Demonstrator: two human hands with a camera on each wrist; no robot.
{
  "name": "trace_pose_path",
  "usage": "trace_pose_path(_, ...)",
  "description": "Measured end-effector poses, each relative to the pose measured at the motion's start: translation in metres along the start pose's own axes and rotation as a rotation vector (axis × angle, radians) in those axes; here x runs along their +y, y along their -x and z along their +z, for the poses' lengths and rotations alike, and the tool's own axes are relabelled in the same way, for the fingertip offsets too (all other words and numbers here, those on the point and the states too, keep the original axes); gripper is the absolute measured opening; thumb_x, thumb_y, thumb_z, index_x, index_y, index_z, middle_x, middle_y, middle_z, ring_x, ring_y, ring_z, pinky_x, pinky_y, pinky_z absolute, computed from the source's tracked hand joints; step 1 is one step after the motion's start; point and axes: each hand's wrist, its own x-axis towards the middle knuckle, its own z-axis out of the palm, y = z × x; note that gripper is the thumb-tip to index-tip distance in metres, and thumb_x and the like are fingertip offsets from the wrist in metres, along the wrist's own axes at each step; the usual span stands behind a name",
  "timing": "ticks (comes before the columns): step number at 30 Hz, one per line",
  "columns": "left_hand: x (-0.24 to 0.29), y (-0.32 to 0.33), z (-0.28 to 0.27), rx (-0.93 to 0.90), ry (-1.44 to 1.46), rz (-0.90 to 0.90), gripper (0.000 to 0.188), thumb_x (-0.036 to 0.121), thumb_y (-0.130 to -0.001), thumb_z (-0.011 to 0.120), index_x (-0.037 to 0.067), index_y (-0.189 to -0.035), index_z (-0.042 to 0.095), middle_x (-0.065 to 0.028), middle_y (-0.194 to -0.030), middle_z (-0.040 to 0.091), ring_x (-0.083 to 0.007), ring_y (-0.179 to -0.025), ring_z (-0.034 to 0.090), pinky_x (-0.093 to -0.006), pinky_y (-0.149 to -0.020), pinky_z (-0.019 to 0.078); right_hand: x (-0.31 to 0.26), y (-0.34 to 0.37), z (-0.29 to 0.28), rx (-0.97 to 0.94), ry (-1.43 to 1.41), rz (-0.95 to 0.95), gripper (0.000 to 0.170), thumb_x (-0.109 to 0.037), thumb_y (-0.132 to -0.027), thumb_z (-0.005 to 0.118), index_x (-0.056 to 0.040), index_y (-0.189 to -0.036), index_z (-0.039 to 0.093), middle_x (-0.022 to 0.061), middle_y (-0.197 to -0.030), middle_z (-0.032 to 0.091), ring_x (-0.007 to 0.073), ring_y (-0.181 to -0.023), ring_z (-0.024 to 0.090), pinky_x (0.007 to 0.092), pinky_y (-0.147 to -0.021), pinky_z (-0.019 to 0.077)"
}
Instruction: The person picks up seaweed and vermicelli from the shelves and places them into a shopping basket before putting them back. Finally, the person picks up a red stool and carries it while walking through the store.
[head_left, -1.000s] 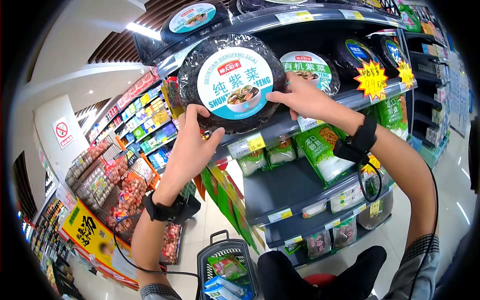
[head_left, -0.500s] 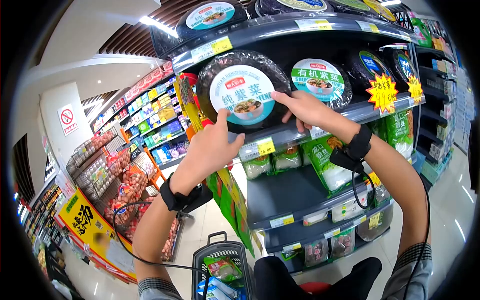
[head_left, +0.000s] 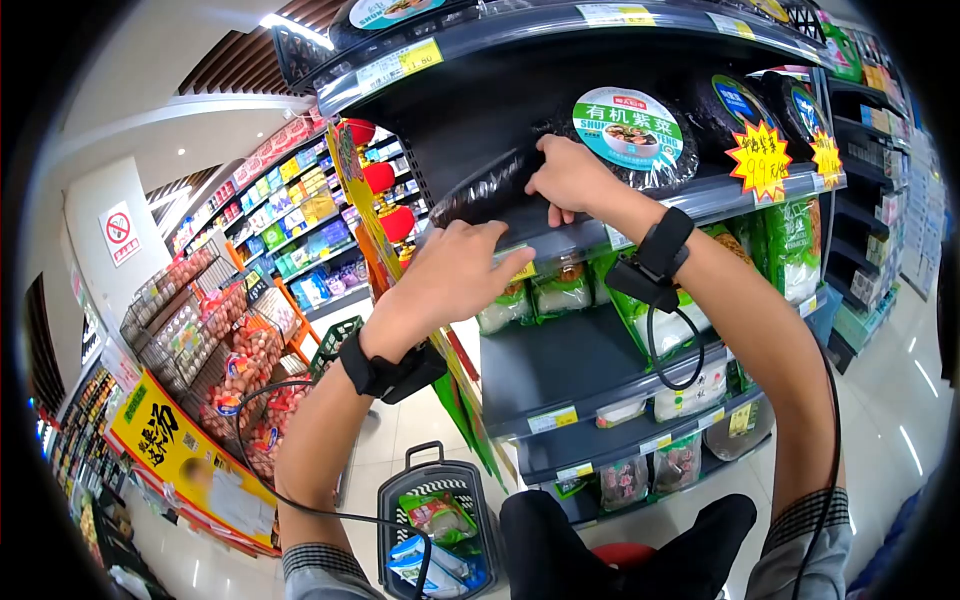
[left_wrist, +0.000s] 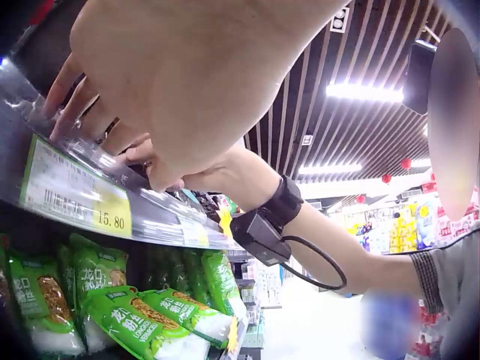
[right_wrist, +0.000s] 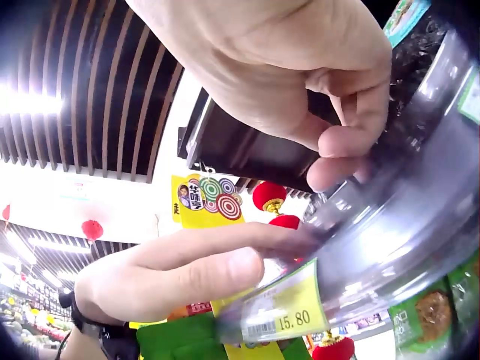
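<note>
The round seaweed package (head_left: 485, 190) in black, shiny wrap shows edge-on on the shelf in the head view, tilted back with its label hidden. My left hand (head_left: 450, 275) is at its near left edge, fingers loosely bent and thumb stretched right; in the left wrist view the hand (left_wrist: 180, 82) reaches over the shelf lip. With thumb and bent fingers, my right hand (head_left: 595, 185) grips the package's right end. The right wrist view shows that hand (right_wrist: 292, 75) with fingertips close together, the package edge mostly hidden. Beside it stands a green-labelled seaweed package (head_left: 635, 140).
Price tags line the shelf lip (head_left: 700, 200). Green noodle bags (head_left: 800, 250) sit on the shelf below. A dark basket (head_left: 440, 455) with bags stands on the floor. Left are hanging red lanterns (head_left: 380, 178) and a wire rack (head_left: 165, 320); another shelf overhangs the hands.
The round package has gone from upright, label facing me, to tilted back and edge-on. My left hand has moved lower and right; the right hand has shifted slightly left.
</note>
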Motion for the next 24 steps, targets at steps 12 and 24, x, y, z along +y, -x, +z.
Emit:
trace_pose_path(12, 0.049, 0.164, 0.069, 0.330, 0.160, 0.541, 0.018, 0.013, -0.067, 0.064, 0.002, -0.080, 0.056, -0.0103, -0.085, 0.056, -0.0254, -0.080, 0.056, -0.0327, -0.069, 0.0454, 0.006, 0.047, 0.023, 0.285, 0.316, -0.659, 0.014, -0.017, -0.076, 0.057, -0.0041, -0.082, 0.060, 0.0142, -0.073, 0.061, 0.0332, -0.070, 0.060, 0.0402, -0.064, 0.0474)
trace_pose_path(24, 0.118, 0.601, 0.353, -0.518, 0.257, -1.208, 0.053, 0.039, -0.083, 0.054, 0.006, -0.123, 0.042, -0.0228, -0.120, 0.046, -0.0377, -0.104, 0.051, -0.0431, -0.084, 0.0447, 0.190, 0.298, 0.156, -1.084, 0.086, 0.133, 0.015, -0.016, -0.078, 0.060, -0.0020, -0.082, 0.058, 0.0127, -0.073, 0.061, 0.0299, -0.063, 0.059, 0.0344, -0.056, 0.0460)
